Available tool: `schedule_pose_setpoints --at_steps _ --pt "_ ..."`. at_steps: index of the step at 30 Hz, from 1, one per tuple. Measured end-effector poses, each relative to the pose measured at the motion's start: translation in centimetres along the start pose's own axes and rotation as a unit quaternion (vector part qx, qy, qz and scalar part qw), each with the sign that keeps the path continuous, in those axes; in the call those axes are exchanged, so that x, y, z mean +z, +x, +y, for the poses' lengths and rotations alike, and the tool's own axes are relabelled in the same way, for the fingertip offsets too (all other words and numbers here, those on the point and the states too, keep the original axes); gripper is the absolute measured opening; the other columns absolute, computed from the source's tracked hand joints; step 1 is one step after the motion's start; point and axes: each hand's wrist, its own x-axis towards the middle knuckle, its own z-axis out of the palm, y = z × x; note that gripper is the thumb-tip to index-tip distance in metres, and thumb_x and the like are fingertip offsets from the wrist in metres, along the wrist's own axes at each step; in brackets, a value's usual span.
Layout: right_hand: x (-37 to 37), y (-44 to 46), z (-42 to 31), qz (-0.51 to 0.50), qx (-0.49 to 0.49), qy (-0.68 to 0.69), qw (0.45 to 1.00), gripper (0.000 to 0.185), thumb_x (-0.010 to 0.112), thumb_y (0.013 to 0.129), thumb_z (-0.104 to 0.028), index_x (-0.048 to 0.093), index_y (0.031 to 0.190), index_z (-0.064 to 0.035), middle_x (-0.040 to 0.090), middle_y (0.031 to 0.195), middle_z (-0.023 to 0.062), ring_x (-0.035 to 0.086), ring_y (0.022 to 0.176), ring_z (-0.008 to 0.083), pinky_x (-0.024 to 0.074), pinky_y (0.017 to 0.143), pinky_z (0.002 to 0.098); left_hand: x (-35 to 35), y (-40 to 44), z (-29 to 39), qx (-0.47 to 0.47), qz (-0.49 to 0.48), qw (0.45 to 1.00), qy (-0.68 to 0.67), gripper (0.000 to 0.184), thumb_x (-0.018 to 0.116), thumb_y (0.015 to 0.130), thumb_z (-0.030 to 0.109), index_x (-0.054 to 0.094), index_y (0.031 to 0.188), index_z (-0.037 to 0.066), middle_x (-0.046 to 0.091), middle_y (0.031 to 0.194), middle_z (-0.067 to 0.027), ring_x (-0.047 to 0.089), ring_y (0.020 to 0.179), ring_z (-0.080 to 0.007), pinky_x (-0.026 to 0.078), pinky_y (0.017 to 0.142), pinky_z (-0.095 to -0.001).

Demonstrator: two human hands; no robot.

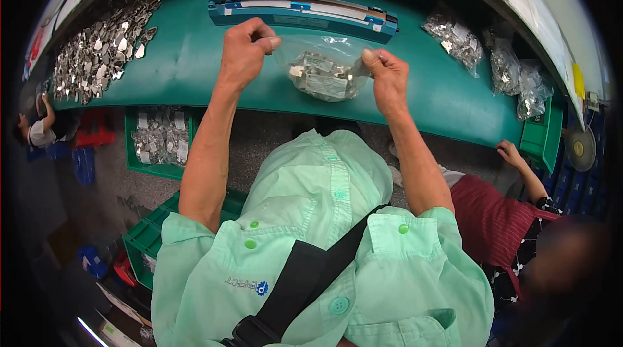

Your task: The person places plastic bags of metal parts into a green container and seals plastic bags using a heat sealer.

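Note:
A clear plastic bag (322,76) of small metal parts with a printed label rests near the front edge of the green table. Its top corners are stretched apart between my two hands. My left hand (248,52) pinches the left corner between thumb and fingers. On the other side my right hand (387,78) grips the right corner, the film bunched under the thumb. Just behind the bag stands a blue impulse sealer (305,13), its long arm raised above the sealing strip.
Loose metal parts (104,48) are heaped at the table's left. Several filled bags (454,39) lie at the right. Green crates (159,168) holding bags stand below the table. A co-worker in a red apron (493,211) is close on my right; another person sits far left.

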Motion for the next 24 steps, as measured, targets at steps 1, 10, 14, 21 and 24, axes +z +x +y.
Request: schedule_pose_setpoints --at_steps 1,10,14,21,24 --pt "0.7 0.4 1.0 0.0 0.016 0.007 1.0 0.021 0.068 0.093 -0.019 0.069 0.083 -0.0003 0.068 0.075 0.004 0.059 0.066 0.0106 0.0464 0.065 0.0264 -0.5 0.9 -1.1 -0.016 0.01 0.999 -0.033 0.015 0.071 0.076 -0.003 0.061 0.087 -0.001 0.062 0.08 -0.0044 0.059 0.076 -0.0145 0.05 0.072 -0.0298" --pt "2.8 3.6 2.6 0.017 0.062 0.056 0.996 0.028 0.065 0.096 -0.028 0.066 0.083 -0.0029 0.065 0.074 0.0035 0.059 0.062 0.0118 0.0468 0.06 0.0266 1.4 1.5 -6.5 -0.063 0.011 0.954 -0.293 0.063 0.08 0.069 0.007 0.055 0.127 0.001 0.062 0.123 -0.013 0.054 0.117 -0.0234 0.04 0.104 -0.0376" --pt "2.2 3.8 3.5 0.014 0.049 0.027 0.998 0.033 0.063 0.098 -0.031 0.065 0.081 -0.0025 0.063 0.072 0.0017 0.057 0.064 0.0095 0.0465 0.062 0.026 2.9 3.0 -8.1 -0.112 -0.019 0.951 -0.287 0.022 0.074 0.079 0.003 0.066 0.099 0.001 0.068 0.097 -0.0087 0.062 0.099 -0.0193 0.043 0.096 -0.0341" --pt "2.6 3.5 0.6 0.033 0.055 -0.014 0.998 0.039 0.058 0.1 -0.033 0.061 0.075 -0.0027 0.057 0.065 -0.0009 0.051 0.06 0.0071 0.0423 0.056 0.0258 2.0 1.8 -5.1 -0.114 0.079 0.908 -0.394 0.012 0.07 0.088 0.007 0.066 0.086 -0.005 0.068 0.085 -0.0122 0.064 0.08 -0.0191 0.051 0.077 -0.034" --pt "4.8 6.1 4.6 0.051 0.05 -0.013 0.997 0.041 0.056 0.101 -0.032 0.059 0.072 -0.0036 0.054 0.063 -0.0019 0.045 0.057 0.0063 0.0384 0.052 0.0255 2.6 5.2 -8.1 -0.172 0.203 0.896 -0.356 0.02 0.071 0.089 0.01 0.066 0.095 -0.008 0.068 0.086 -0.0115 0.063 0.078 -0.0188 0.051 0.075 -0.0338"
